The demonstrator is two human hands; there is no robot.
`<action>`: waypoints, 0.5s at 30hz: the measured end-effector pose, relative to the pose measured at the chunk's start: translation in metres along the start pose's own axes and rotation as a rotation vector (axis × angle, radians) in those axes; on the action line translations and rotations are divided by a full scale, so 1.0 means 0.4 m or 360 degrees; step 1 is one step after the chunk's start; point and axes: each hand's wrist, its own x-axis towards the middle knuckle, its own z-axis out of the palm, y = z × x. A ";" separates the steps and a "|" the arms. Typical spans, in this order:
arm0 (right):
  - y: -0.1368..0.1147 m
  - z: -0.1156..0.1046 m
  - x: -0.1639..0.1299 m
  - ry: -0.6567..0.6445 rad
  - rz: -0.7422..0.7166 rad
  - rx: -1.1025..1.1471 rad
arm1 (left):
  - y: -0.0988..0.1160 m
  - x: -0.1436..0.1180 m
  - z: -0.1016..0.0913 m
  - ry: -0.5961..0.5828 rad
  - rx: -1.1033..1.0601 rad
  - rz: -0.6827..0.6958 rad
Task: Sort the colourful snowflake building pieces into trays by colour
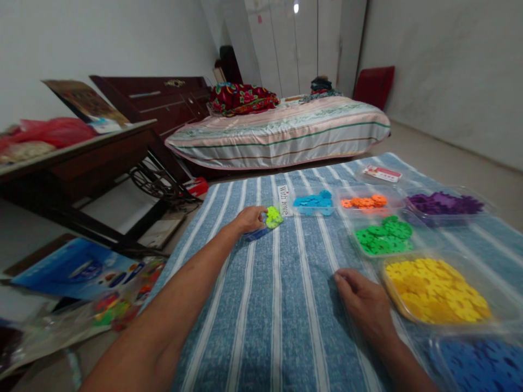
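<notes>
Curling its fingers, left hand (251, 219) is touching the left edge of neon yellow-green plastic pieces (273, 216), can't tell if pinching; roomy blue-white striped cloth (291, 288) is stretching toward the loosely curled right hand (365, 302), grip hidden.

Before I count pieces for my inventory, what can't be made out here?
Head view:
Notched yellow plastic pieces: lower ones hidden by upper ones.
Dark-blue plastic pieces: cut off by bottom and right edges.
Lime-green plastic pieces: too small to tell whether the left hand grips one.
</notes>
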 end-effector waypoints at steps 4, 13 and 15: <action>-0.004 -0.001 0.000 -0.0008 -0.0001 -0.0007 | 0.000 0.000 0.000 -0.0016 0.0016 0.0001; -0.011 -0.005 0.000 -0.0006 0.0001 -0.0019 | 0.008 -0.007 -0.001 0.0024 0.0031 -0.0025; -0.008 -0.005 -0.001 -0.0009 0.0009 -0.0032 | 0.008 -0.008 0.001 0.0032 0.0036 -0.0020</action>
